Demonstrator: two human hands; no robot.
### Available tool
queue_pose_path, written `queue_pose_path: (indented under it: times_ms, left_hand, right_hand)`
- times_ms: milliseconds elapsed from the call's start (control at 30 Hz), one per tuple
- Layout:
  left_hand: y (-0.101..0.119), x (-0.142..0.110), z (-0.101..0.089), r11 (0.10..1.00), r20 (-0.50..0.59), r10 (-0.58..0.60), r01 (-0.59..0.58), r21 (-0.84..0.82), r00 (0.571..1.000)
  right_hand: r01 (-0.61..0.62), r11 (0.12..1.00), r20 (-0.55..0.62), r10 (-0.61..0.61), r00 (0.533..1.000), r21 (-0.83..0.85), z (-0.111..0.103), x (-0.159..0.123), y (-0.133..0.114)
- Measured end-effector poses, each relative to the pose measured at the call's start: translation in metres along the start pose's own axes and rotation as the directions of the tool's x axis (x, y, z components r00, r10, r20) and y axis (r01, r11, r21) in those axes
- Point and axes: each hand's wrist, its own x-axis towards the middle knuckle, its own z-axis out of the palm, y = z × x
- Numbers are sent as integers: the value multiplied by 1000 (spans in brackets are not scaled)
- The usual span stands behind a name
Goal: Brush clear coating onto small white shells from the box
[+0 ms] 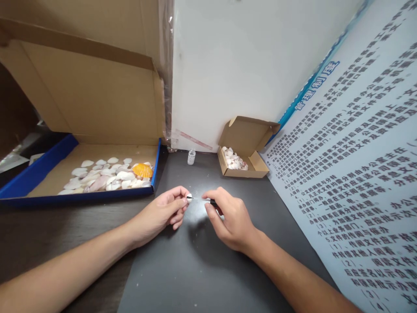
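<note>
Basically, left hand grip pinched small white shell; right hand grip pinched thin black-handled tool pointed toward shell, above dark desk.

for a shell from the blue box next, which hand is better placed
Likely the left hand: it is nearer the blue box, though it holds a small white piece; the right hand, farther off, grips a black-handled tool.

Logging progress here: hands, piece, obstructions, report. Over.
Left hand pinching small white rounded piece. Right hand holding slim black-handled tool, tip toward piece; contact unclear. Small clear bottle stands beyond, not between hands.
</note>
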Motion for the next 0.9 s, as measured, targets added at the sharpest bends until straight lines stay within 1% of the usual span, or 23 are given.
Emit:
queue_pose_path:
  times_ms: [67,133,200,267,400,567,633,733,800,900]
  left_hand:
    - [0,0,-1,1000,1,0,0,1,1000]
    - [0,1,-1,1000,1,6,-6,2,1000]
    - [-1,2,-2,1000,6,8,-8,-1,1000]
    - [-1,2,-2,1000,11,2,-2,-5,1000]
    - [0,2,-2,1000,20,3,-3,6,1000]
    - [-1,1,-3,1000,14,-2,2,-8,1000]
    - [-1,1,-4,1000,15,-14,14,-15,1000]
    - [-1,1,-4,998,14,-34,35,-50,999]
    - [1,1,-3,996,1,-42,41,-77,999]
    - [3,0,-2,994,-7,-41,40,-97,999]
  right_hand:
    - [-22,999,-4,22,1000,-31,1,0,0]
    - [-36,999,-23,35,999,-23,1,0,0]
    - [-18,1000,-21,18,1000,4,1,0,0]
    - [-6,1000,0,6,1000,-4,1,0,1]
    - [-46,998,-27,45,999,-35,1,1,1]
    - [-26,999,-7,25,1000,-42,0,0,0]
    - [-37,999,-23,37,999,-38,0,0,1]
    - [3,1000,-17,-4,1000,-3,0,0,1]
    - [20,1000,9,-19,1000,-22,1,0,1]
    - [-23,998,-3,23,1000,-51,2,0,1]
